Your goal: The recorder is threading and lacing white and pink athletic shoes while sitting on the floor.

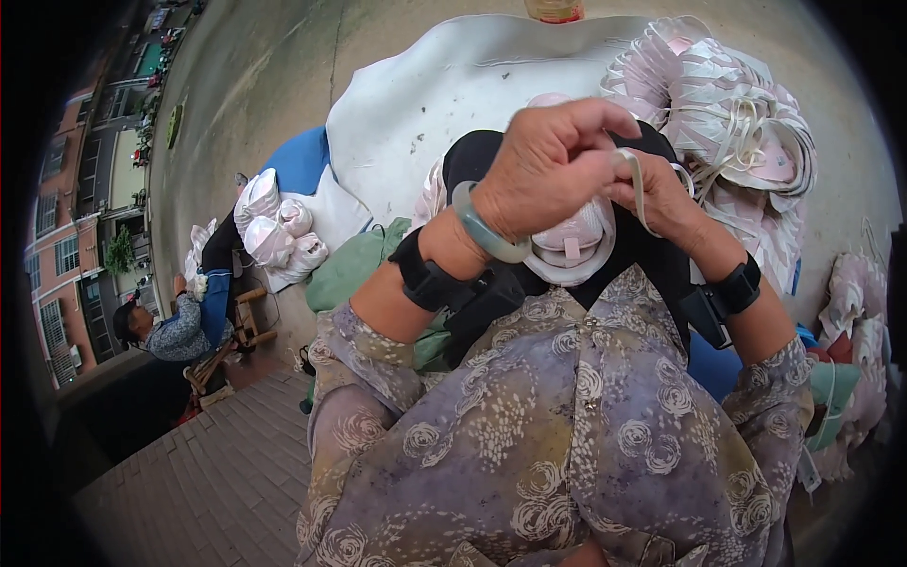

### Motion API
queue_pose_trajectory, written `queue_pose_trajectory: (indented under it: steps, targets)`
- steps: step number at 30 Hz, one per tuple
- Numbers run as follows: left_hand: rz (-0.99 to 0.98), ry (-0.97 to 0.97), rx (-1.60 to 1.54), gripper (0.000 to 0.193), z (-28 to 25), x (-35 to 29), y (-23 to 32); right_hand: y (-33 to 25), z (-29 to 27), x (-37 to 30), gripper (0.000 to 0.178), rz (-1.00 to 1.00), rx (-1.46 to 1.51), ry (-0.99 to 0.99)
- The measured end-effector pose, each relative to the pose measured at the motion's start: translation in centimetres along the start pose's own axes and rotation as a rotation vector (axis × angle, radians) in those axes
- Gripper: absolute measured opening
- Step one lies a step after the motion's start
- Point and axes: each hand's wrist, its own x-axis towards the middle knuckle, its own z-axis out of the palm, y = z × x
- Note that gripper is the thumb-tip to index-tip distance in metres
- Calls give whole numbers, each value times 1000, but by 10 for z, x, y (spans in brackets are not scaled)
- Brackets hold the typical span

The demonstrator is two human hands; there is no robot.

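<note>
Open-air spot, paved ground. White sheet spread beyond the knees, dark specks on it. Right of it, a heap of pink-and-white lace-up shoes, loose laces trailing; more shoes lower, at far right. Container at the top edge, cut off by the frame. Left: green cloth near the left forearm, a clump of pale shoes beyond it, a seated co-worker further out.

Worked shoe sits between the thighs, directly below the hands; left hand and bangle block part of it. Cream shoelace loops down at the fingers, above the shoe. Right hand curled, grasping the lace. Left hand half-curled, fingertips against the lace; cannot tell whether they pinch it.
</note>
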Motion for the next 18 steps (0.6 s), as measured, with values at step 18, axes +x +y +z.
queue_pose_trajectory:
  steps: [18]
  targets:
    - [77,283,-78,29,-37,32,-42,-17,19,9,5,-20,-258,-28]
